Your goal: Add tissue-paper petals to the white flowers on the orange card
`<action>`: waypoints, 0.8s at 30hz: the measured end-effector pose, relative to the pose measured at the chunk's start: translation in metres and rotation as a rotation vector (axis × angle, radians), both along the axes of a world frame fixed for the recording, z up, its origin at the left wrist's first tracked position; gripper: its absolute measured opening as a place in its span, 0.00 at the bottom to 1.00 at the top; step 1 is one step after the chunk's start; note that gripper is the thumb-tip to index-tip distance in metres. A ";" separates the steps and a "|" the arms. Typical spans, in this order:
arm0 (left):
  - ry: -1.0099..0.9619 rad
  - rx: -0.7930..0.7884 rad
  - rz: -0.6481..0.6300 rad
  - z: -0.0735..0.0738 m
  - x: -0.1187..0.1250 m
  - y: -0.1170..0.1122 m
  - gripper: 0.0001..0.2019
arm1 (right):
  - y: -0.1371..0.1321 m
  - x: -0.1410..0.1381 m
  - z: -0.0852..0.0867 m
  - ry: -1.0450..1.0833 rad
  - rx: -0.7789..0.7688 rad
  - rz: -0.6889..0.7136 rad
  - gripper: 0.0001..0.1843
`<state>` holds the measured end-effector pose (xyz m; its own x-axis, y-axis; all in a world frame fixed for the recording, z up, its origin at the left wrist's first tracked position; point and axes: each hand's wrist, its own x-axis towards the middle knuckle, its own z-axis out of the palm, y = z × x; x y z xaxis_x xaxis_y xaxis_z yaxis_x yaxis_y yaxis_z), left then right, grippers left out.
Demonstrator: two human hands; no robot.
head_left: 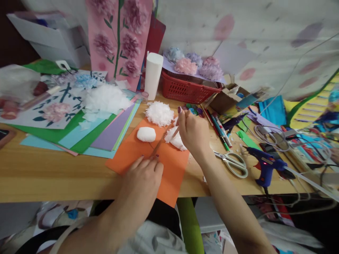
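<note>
An orange sheet of paper [169, 180] lies on the table in front of me. My left hand [144, 176] rests on it, fingers stretched out, fingertips at the lower end of a brownish streak that could be a drawn line or a shadow. Above the sheet's right side, my right hand [194, 132] is closed around a thin brownish stick [176, 132], most of it hidden. Beneath that hand is a white fluffy piece [178, 141]. A smooth white oval [146, 134] sits on the paper to its left, and a round shredded white pompom [159, 114] at the top edge.
Scissors [233, 163] and a blue glue gun [267, 164] with a lit red light lie to the right, among cables and pens [221, 128]. Coloured paper sheets [109, 132] are stacked left. A red basket [185, 88] and white container [153, 76] stand behind.
</note>
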<state>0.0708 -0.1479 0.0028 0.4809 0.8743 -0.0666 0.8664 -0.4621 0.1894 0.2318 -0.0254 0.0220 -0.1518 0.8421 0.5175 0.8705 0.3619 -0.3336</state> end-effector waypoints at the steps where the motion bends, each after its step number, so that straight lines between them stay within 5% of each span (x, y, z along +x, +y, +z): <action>1: 0.021 0.015 -0.004 -0.002 0.002 -0.001 0.17 | 0.001 -0.003 0.000 -0.002 0.007 0.004 0.26; 7: -0.026 0.133 -0.009 -0.014 0.000 -0.005 0.15 | -0.005 -0.010 0.009 -0.056 -0.025 0.056 0.26; 12: -0.155 0.134 0.023 -0.024 -0.003 -0.006 0.17 | -0.023 -0.002 0.023 0.161 0.021 -0.026 0.31; 16: -0.329 0.064 0.015 -0.024 -0.010 -0.004 0.15 | -0.049 0.010 0.020 0.441 0.129 -0.149 0.31; 19: -0.623 -0.061 0.152 -0.021 -0.017 0.003 0.16 | -0.072 0.013 0.009 0.802 0.212 -0.223 0.29; 24: -1.118 -0.396 0.388 -0.015 -0.014 0.019 0.22 | -0.105 0.004 -0.010 1.285 0.063 -0.150 0.23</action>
<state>0.0572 -0.1285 -0.0123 0.1589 0.9841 -0.0789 0.2069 0.0450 0.9773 0.2359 -0.1301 0.0123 0.5737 0.7767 0.2600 -0.0255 0.3342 -0.9421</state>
